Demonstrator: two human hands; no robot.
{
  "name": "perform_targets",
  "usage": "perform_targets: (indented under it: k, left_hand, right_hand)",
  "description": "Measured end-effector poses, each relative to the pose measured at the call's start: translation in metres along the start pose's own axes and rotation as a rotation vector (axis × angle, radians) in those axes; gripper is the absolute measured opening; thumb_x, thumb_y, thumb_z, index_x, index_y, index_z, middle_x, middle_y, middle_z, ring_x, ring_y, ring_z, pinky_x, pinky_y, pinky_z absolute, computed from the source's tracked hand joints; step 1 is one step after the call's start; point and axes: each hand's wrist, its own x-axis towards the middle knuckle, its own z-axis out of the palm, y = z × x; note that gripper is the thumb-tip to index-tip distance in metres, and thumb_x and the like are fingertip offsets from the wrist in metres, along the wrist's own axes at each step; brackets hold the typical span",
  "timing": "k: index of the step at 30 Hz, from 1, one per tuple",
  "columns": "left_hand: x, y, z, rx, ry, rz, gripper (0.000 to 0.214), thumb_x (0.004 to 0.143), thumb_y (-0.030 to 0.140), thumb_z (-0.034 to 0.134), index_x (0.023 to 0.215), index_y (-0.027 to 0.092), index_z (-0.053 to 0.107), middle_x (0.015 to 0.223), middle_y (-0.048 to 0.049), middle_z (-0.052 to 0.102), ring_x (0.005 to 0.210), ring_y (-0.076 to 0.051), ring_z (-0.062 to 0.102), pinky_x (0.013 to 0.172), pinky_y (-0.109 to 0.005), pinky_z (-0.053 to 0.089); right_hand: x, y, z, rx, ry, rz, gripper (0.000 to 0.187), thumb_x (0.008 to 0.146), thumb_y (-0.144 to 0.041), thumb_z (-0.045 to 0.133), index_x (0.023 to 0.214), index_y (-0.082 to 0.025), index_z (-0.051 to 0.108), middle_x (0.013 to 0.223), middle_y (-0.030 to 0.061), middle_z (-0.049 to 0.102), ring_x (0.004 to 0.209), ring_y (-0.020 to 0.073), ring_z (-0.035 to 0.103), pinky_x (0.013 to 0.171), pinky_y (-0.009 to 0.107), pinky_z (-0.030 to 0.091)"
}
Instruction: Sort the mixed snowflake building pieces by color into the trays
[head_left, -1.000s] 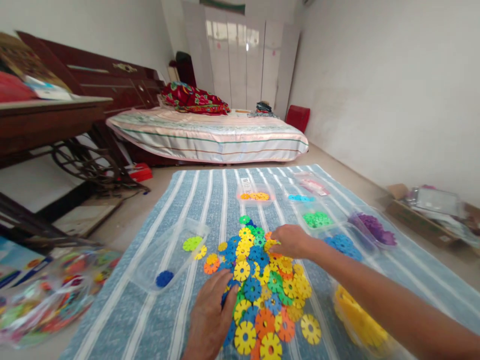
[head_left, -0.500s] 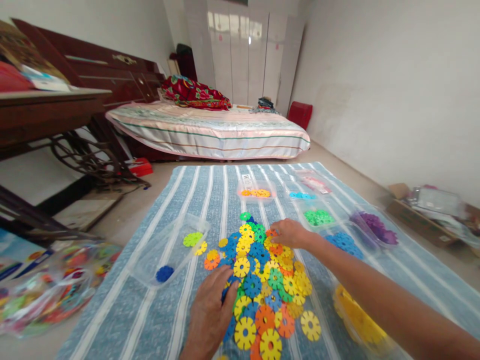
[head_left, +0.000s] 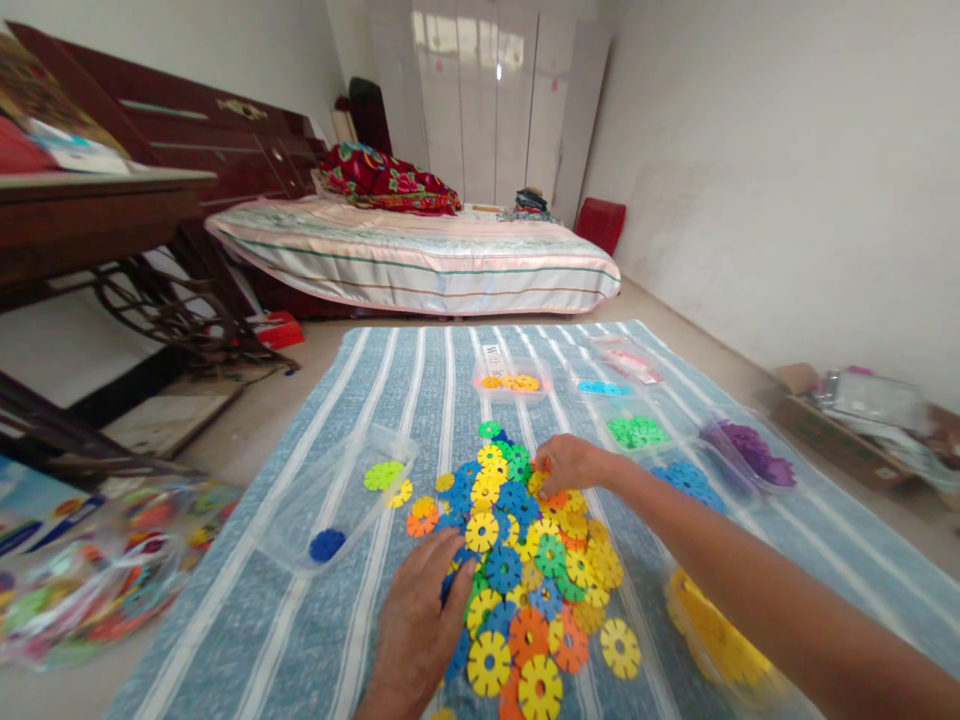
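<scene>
The disc pile (head_left: 529, 575) was flanked by left hand (head_left: 416, 615) and right hand (head_left: 571, 463), their fingers' hold unclear. Left of it, a blue disc (head_left: 327, 545) was held in a tub (head_left: 330, 480); beyond it, orange discs (head_left: 510, 383) in a box (head_left: 517, 397).

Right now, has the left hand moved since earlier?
No, neither way: the left hand keeps roughly its place relative to the clear tub on its left.
</scene>
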Motion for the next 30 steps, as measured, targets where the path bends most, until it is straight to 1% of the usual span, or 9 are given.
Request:
perform_targets:
  k: [4,7,10,14,17,20,24,27,30]
  left_hand:
    - [-0.001,-0.001,0.000,-0.002,-0.001,-0.001,0.026,0.083,0.038,0.049,0.100,0.023,0.062,0.101,-0.0044,0.069,0.095,-0.020,0.064,0.084,-0.035,0.053]
    - [0.000,-0.001,-0.001,0.004,-0.020,-0.006,0.027,0.083,0.039,0.049,0.101,0.023,0.062,0.103,-0.0041,0.069,0.096,-0.021,0.064,0.084,-0.036,0.053]
    - [0.000,-0.001,-0.001,0.009,-0.013,0.005,0.027,0.084,0.038,0.048,0.101,0.022,0.062,0.102,-0.0045,0.069,0.096,-0.020,0.064,0.083,-0.035,0.053]
    - [-0.001,-0.002,0.001,-0.002,-0.016,0.001,0.028,0.084,0.039,0.048,0.101,0.022,0.062,0.102,-0.0046,0.069,0.096,-0.020,0.063,0.085,-0.035,0.052]
    - [-0.001,-0.003,0.002,-0.011,-0.024,-0.011,0.029,0.084,0.041,0.048,0.101,0.022,0.062,0.102,-0.0048,0.068,0.096,-0.020,0.063,0.086,-0.035,0.051]
    - [-0.001,-0.003,0.003,-0.011,-0.029,-0.019,0.031,0.084,0.042,0.047,0.101,0.021,0.062,0.102,-0.0053,0.068,0.096,-0.021,0.063,0.086,-0.035,0.051]
    - [0.000,-0.002,0.002,-0.002,-0.037,-0.007,0.033,0.084,0.043,0.046,0.102,0.020,0.062,0.103,-0.0062,0.068,0.097,-0.021,0.063,0.086,-0.035,0.051]
    - [0.000,-0.002,0.002,0.006,-0.029,0.007,0.032,0.085,0.042,0.046,0.102,0.020,0.062,0.103,-0.0063,0.068,0.096,-0.021,0.063,0.085,-0.035,0.052]
    - [0.001,-0.002,0.002,0.019,-0.013,0.015,0.031,0.085,0.041,0.046,0.101,0.019,0.062,0.102,-0.0069,0.068,0.095,-0.021,0.064,0.084,-0.035,0.053]
  right_hand:
    - [0.000,0.012,-0.004,0.194,-0.036,-0.030,0.017,0.064,-0.022,0.056,0.071,-0.013,0.068,0.061,-0.0007,0.061,0.060,0.0127,0.056,0.048,0.019,0.034]
    - [-0.011,0.022,-0.013,0.291,-0.047,-0.011,0.023,0.065,-0.015,0.044,0.068,-0.012,0.066,0.051,-0.0026,0.054,0.053,0.0111,0.055,0.047,0.018,0.035]
    - [-0.041,0.032,-0.028,0.359,-0.055,-0.006,0.023,0.064,-0.016,0.044,0.068,-0.013,0.066,0.049,-0.0034,0.052,0.049,0.0106,0.054,0.045,0.018,0.035]
    - [-0.098,0.045,-0.045,0.372,-0.329,0.064,0.019,0.064,-0.020,0.050,0.068,-0.014,0.068,0.048,-0.0032,0.053,0.046,0.0102,0.052,0.043,0.018,0.034]
    - [-0.129,0.048,-0.048,0.315,-0.508,0.187,0.024,0.062,-0.024,0.060,0.081,-0.015,0.071,0.053,-0.0021,0.057,0.049,0.0117,0.054,0.043,0.019,0.035]
    - [-0.132,0.038,-0.045,0.197,-0.391,0.116,0.034,0.063,-0.030,0.066,0.095,-0.018,0.070,0.066,0.0003,0.064,0.060,0.0137,0.058,0.050,0.020,0.040]
    - [-0.106,0.015,-0.026,-0.004,-0.192,-0.095,0.053,0.065,-0.042,0.068,0.112,-0.020,0.061,0.097,0.0070,0.065,0.083,0.0207,0.060,0.069,0.028,0.045]
    - [-0.088,0.002,0.000,-0.184,-0.151,-0.086,0.078,0.055,-0.049,0.074,0.122,-0.017,0.051,0.113,0.0133,0.056,0.096,0.0287,0.056,0.077,0.037,0.045]
    - [-0.082,-0.001,0.021,-0.242,-0.143,-0.033,0.091,0.047,-0.049,0.077,0.125,-0.016,0.045,0.118,0.0145,0.049,0.099,0.0310,0.053,0.078,0.039,0.045]
